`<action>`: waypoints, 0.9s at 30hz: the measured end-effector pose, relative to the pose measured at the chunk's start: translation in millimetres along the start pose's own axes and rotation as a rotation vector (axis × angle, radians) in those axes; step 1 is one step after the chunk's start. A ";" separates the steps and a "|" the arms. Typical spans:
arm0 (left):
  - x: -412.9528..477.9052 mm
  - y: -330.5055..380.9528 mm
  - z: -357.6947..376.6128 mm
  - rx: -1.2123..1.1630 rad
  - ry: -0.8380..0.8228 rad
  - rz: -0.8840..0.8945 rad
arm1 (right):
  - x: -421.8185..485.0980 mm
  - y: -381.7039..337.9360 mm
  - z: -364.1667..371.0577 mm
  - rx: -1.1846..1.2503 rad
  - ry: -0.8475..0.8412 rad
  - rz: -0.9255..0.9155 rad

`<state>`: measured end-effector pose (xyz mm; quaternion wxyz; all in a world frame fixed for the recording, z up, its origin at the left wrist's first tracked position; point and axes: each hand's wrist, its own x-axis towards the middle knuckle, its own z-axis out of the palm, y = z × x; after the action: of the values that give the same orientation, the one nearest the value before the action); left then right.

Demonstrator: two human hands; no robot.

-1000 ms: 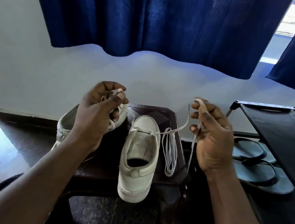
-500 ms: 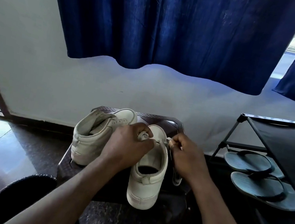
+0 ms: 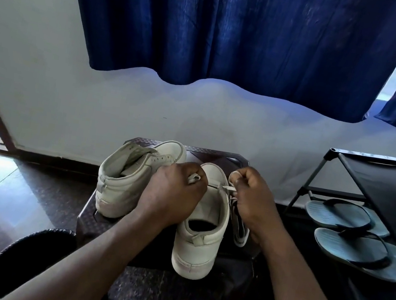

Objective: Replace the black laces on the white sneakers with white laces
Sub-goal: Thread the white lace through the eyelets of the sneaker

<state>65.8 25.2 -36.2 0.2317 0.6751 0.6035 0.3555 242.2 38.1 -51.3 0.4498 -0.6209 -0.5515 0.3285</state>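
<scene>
At the near edge of the stool [image 3: 216, 156] one white sneaker [image 3: 198, 244] stands upright with its heel toward the person. Touching its right side lies a folded lace [image 3: 241, 229], bundled in loops.

Over the shoe's front eyelets both hands work close together. The left hand [image 3: 173, 198] has its fingers curled and pinches one end of the white lace [image 3: 227, 187]. The right hand [image 3: 256, 201] pinches the other end at the right eyelet row, its fingers also curled tight. A short stretch of lace shows between them.

The lace looks light, flat and limp, so it will likely buckle if pushed from far back. It is best held right behind its stiff tip. The shoe seems light enough to skid on the stool when the lace is pulled, so a finger braced on its upper would help.

Toward the far left corner the second sneaker [image 3: 124, 179] leans tilted, its eyelets bare. Beyond the right edge is a shoe rack [image 3: 383, 180] with sandals [image 3: 359, 245], and farthest off a blue curtain [image 3: 236, 38].
</scene>
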 end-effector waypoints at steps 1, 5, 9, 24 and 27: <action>-0.1 -0.2 0.1 0.003 0.011 -0.004 | 1.7 -0.5 -0.5 0.091 0.020 0.019; -2.7 2.5 1.0 0.022 0.067 -0.020 | 2.2 -2.1 0.0 0.260 0.030 0.023; -3.8 3.2 1.9 0.052 0.081 -0.046 | -0.2 -13.9 -5.1 0.323 0.042 -0.056; 5.4 10.0 -15.9 0.145 0.064 0.008 | 2.8 -1.3 -9.6 0.329 0.022 -0.093; 4.9 15.1 -19.1 0.200 -0.014 -0.022 | 3.8 5.3 -5.8 0.268 0.008 -0.069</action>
<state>61.1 25.3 -11.7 0.1714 0.6908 0.6415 0.2862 250.2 40.8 -53.6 0.5417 -0.5374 -0.5219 0.3813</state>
